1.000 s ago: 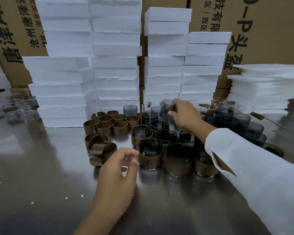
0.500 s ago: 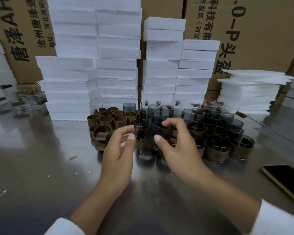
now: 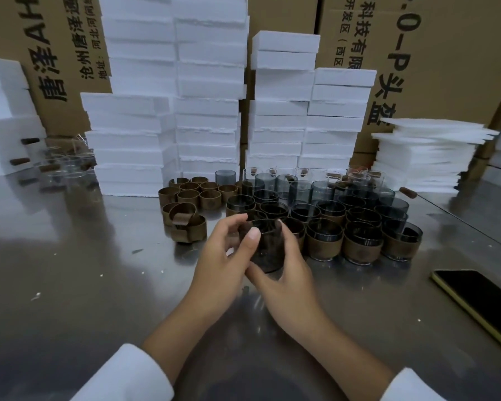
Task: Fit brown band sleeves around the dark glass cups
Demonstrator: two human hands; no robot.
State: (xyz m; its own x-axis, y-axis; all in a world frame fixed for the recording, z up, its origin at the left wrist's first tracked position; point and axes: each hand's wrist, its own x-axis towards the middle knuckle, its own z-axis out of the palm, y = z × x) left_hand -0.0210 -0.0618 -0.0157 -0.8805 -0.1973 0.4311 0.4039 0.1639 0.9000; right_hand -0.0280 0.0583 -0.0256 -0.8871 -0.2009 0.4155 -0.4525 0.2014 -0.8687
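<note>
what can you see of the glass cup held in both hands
The dark glass cup is a short, smoky, see-through tumbler, roughly upright with its mouth up. It is held over the steel table, just in front of the banded cups. The left hand grips its left side, thumb on its wall; the right hand wraps its right side and base. No brown band shows on it.

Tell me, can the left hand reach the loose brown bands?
Probably yes: the loose brown bands lie just left of the left hand, nothing between. It must first release the dark glass cup, which the right hand also holds.
</note>
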